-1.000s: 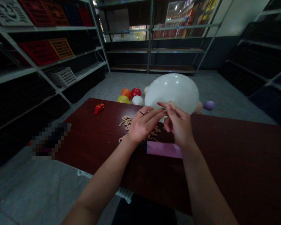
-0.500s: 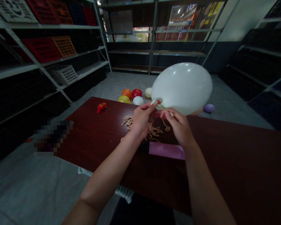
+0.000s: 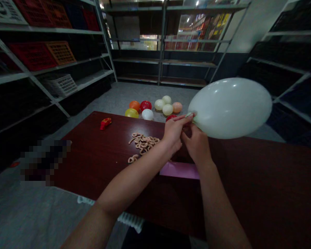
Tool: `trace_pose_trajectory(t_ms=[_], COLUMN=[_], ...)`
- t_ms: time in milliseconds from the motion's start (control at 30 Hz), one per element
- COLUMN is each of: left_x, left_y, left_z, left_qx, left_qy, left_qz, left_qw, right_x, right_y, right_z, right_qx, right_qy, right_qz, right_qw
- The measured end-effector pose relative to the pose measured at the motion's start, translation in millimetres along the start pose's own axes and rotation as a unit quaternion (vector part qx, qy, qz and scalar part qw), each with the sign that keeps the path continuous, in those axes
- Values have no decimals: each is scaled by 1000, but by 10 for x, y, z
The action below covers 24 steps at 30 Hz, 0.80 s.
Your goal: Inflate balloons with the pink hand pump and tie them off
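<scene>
A large, pale inflated balloon [image 3: 230, 108] hangs over the far side of the dark red table [image 3: 251, 173], its neck end toward me. My left hand [image 3: 174, 133] pinches that neck between thumb and fingers. Close below, the curled fingers of my right hand [image 3: 197, 141] meet at the same neck; what lies between them is hidden. A pile of tan, cord-like loops [image 3: 145, 142] lies on the table left of my hands. Beneath my wrists is a flat pink-purple piece [image 3: 180, 170]; I cannot tell its kind.
Several small balloons lie on the floor beyond the table, among them an orange one [image 3: 134, 105] and a white one [image 3: 147, 114]. A small red item [image 3: 105, 123] sits at the table's far left. Shelves with crates [image 3: 64, 84] stand left; a metal rack [image 3: 160, 62] stands behind.
Both hands have moved closer together at the balloon's neck. The balloon has swung to the right in view, uncovering more small balloons on the floor. The view has shifted slightly.
</scene>
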<state>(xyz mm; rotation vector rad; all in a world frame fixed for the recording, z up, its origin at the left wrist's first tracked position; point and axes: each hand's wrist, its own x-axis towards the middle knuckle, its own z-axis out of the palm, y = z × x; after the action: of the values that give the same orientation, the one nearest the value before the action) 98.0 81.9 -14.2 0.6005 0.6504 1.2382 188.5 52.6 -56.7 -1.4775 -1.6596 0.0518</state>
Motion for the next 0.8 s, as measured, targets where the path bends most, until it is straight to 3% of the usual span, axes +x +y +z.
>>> trace_pose_trajectory(t_ms=[167, 333, 433, 533, 600, 667, 733, 800], left_x=[45, 172, 242, 268, 264, 246, 217, 176], left_y=[-91, 68, 327, 565, 664, 724, 766, 802], left_z=[-74, -208, -295, -338, -356, -384, -420, -445], left_qx=[16, 119, 197, 262, 325, 412, 520, 620], left_qy=[-31, -77, -117, -139, -138, -131, -134, -145], left_qz=[-11, -4, 54, 175, 295, 428, 525, 573], left_qw=[999, 990, 972, 939, 888, 794, 660, 516], right_x=[18, 96, 196, 373, 514, 644, 741, 800], right_y=[53, 48, -60, -228, -321, -360, -332, -250], right_z=[8, -167, -371, -504, -487, -381, -224, -65], right_qx=[-24, 90, 257, 417, 478, 511, 513, 479], right_qy=[-17, -95, -146, -127, -102, -74, -43, -20], right_qz=[33, 65, 96, 126, 154, 177, 188, 197], right_qw=[999, 989, 950, 891, 859, 838, 836, 855])
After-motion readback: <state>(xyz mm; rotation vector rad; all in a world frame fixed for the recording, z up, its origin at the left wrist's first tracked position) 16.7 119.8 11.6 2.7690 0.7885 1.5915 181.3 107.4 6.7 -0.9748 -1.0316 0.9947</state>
